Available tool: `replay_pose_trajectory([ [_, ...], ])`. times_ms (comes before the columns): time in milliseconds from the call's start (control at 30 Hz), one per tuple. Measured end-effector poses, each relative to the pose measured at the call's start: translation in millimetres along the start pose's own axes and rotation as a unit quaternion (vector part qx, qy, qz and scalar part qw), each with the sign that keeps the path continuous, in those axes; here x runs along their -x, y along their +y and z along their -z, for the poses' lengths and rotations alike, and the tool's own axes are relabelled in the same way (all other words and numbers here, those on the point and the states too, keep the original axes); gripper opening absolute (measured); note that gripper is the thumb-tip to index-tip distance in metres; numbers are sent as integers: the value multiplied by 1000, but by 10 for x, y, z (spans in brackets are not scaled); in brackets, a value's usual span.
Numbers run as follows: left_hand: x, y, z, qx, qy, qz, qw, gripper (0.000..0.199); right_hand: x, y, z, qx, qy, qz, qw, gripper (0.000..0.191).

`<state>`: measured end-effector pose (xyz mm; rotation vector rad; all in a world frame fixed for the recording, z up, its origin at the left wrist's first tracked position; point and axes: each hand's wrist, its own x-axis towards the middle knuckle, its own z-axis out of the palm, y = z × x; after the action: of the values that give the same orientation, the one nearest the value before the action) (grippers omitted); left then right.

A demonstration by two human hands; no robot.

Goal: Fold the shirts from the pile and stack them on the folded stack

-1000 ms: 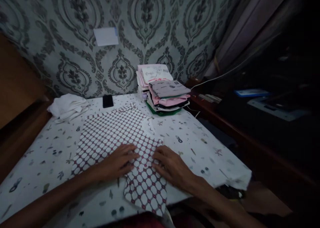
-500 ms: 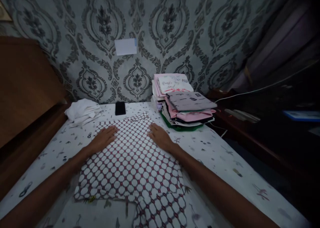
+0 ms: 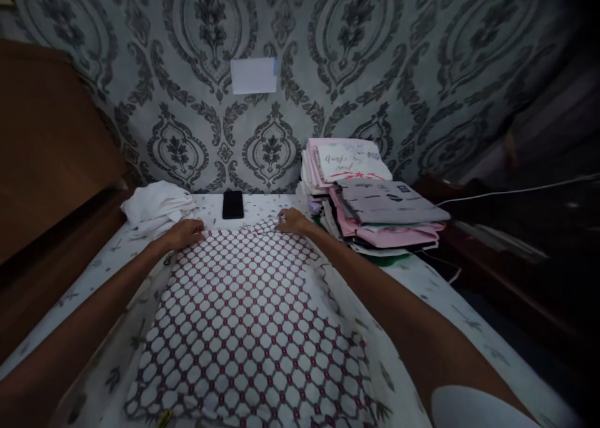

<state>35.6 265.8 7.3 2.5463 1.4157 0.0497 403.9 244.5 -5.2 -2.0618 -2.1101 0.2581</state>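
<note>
A white garment (image 3: 244, 315) with a grey lattice and dark red dots lies spread on the bed, its exact kind not clear. At its far left corner, my left hand (image 3: 185, 233) is closed, with the fingertips pinching the edge. My right hand (image 3: 293, 220) pinches the far right corner, beside a narrow strip of the same cloth. Both forearms reach along the garment's sides. Some creases show along its right side, and the near edge runs close to the bottom of the view.
A black phone (image 3: 233, 205) lies just past the garment. Crumpled white cloth (image 3: 157, 206) sits at the far left, near a brown wooden panel (image 3: 51, 140). Folded clothes (image 3: 394, 202) are stacked at the right. A patterned wall (image 3: 276, 34) stands behind the white printed bedsheet (image 3: 473, 328).
Both hands have moved from lying flat on the garment to its far corners and closed on the edge. The part that hung out at the near right no longer shows. The view has shifted slightly.
</note>
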Motion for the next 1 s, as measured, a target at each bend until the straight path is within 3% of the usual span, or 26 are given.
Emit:
replay_pose_trajectory([
  [133, -9, -43, -10, 1, 32, -14, 999, 15, -91, 37, 64, -23, -5, 21, 999, 17],
  [367, 83, 17, -39, -42, 67, 55, 995, 20, 105, 11, 53, -35, 54, -18, 998, 32],
  [500, 312, 494, -201, -24, 132, -1, 991, 42, 478, -265, -60, -35, 121, -8, 992, 46],
  [633, 687, 1101, -679, 59, 102, -113, 987, 59, 1054, -520, -359, -56, 103, 166, 979, 52],
  [700, 823, 1186, -866, 41, 76, -133, 987, 64, 1276, -461, -499, -45, 65, 202, 976, 56],
  [800, 892, 938, -896, -1, 71, -68, 995, 68, 1386, -170, -589, -2, 56, 140, 989, 59],
  [900, 868, 550, -703, -24, 71, 23, 997, 67, 1313, 86, -547, 25, 69, 100, 992, 61],
  [1000, 909, 434, -536, -26, 55, 78, 995, 62, 1294, 84, -467, 35, 63, 87, 994, 58],
])
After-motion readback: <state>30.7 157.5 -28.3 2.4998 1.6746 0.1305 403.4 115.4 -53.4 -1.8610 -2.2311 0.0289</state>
